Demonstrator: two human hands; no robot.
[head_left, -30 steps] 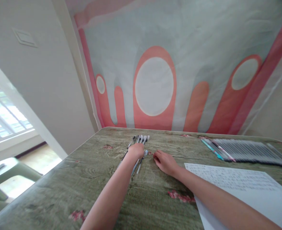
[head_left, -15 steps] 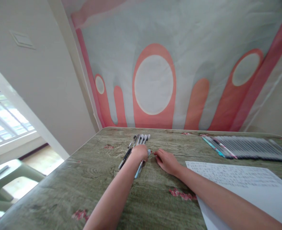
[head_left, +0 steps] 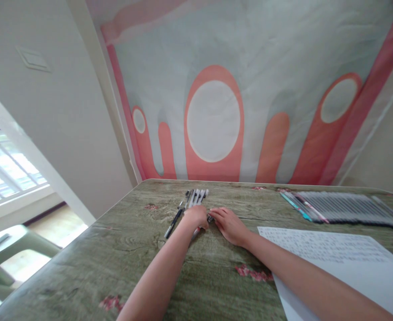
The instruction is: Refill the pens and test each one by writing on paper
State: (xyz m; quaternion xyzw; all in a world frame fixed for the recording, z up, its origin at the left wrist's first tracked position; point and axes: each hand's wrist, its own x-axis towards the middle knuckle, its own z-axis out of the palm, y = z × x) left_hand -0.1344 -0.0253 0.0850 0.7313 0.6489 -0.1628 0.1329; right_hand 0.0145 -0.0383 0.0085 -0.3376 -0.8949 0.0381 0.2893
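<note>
My left hand is closed around a slim pen, whose lower end shows below the fingers with a reddish spot. A dark, shiny end of this pen sticks out between the two hands. My right hand has its fingers bent and pressed together at that end, touching it. Just beyond my left hand lie several clear-bodied pens side by side. A black pen rests to the left of my left wrist, pointing away from me.
Far right, a long row of grey pens lies packed together, with a turquoise pen and a pink-and-white pen at its left end. A handwritten sheet lies under my right forearm. The wood-patterned table meets a wall.
The light-blue pen under my left hand no longer shows; a reddish spot is visible there instead. My right hand has shifted left, and its fingertips now meet the pen end beside my left hand.
</note>
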